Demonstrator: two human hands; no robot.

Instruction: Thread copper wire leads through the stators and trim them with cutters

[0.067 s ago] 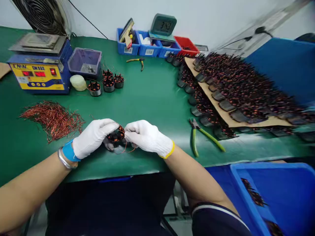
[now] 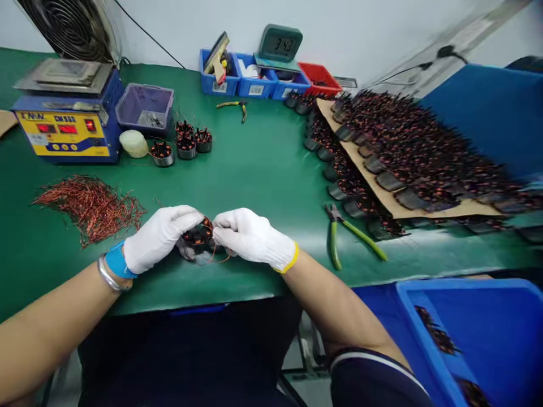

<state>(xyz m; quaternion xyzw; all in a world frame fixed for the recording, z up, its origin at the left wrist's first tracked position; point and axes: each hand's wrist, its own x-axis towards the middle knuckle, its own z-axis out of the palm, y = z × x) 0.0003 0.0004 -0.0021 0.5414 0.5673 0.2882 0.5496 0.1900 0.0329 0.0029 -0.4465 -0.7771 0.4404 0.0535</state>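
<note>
One copper-wound core (image 2: pixel 201 232) faces roughly upward

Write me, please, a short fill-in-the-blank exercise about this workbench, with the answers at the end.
1. The left hand and right hand both wear ____ gloves.
2. The wound stator is held in the ____ hand, while the right hand pinches thin copper wire.
3. The diagonal cutters beside the right forearm have ____ handles.
4. Three blue bins and one ____ bin stand in a row.

Missing words: white; left; green; red.
</note>
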